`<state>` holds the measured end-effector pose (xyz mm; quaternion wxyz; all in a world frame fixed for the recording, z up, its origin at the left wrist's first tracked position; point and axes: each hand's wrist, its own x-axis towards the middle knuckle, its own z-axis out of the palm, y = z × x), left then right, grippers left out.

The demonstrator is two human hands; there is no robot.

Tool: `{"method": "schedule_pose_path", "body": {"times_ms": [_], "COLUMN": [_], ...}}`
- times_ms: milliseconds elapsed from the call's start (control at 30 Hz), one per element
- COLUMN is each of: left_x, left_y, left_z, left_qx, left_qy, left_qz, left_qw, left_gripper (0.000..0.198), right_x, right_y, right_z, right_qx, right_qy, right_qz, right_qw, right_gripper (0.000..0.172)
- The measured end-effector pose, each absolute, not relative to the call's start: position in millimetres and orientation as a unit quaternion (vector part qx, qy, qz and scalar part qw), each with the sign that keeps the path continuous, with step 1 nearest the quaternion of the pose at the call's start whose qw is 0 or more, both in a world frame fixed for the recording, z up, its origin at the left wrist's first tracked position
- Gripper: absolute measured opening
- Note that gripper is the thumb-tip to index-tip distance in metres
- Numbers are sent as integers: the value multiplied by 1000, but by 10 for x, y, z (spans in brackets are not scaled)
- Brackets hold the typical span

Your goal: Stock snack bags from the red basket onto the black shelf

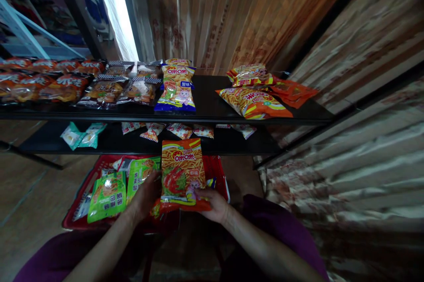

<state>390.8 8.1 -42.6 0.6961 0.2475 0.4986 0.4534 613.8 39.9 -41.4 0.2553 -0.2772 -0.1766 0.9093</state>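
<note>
Both hands grip one orange snack bag [181, 171], upright above the red basket [218, 176]. Your left hand [145, 198] has its fingers closed on the bag's left edge; your right hand [213, 204] clamps the lower right corner. Green bags [107, 196] lie in the basket. Farther, the lower shelf [49, 140] carries small packets [180, 131]; the upper shelf [208, 96] carries a blue bag [175, 87].

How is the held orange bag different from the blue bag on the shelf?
The orange bag is gripped by the left hand and right hand; the blue bag lies untouched on the top shelf. The orange bag stands upright; the blue bag lies flat. Both show the same logo.
</note>
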Motion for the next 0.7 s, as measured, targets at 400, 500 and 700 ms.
{"method": "schedule_pose_path", "body": {"times_ms": [400,500,700], "left_x": [4129,4126,4132], "left_y": [-87,-77,-103], "left_z": [-300,-319,-389], "left_qx": [163,168,211], "left_qy": [456,471,476], "left_qz": [468,470,475], "left_qw": [739,727,709], "left_gripper": [60,62,63], "right_x": [6126,6135,6173], "right_y": [468,475,454], "right_z": [-441,-443,-500], "right_qx": [-291,-308,-347], "right_qy": [-187,-192,-222], "right_qz": [903,896,869], "right_qw": [256,255,275], "right_gripper": [48,48,42]}}
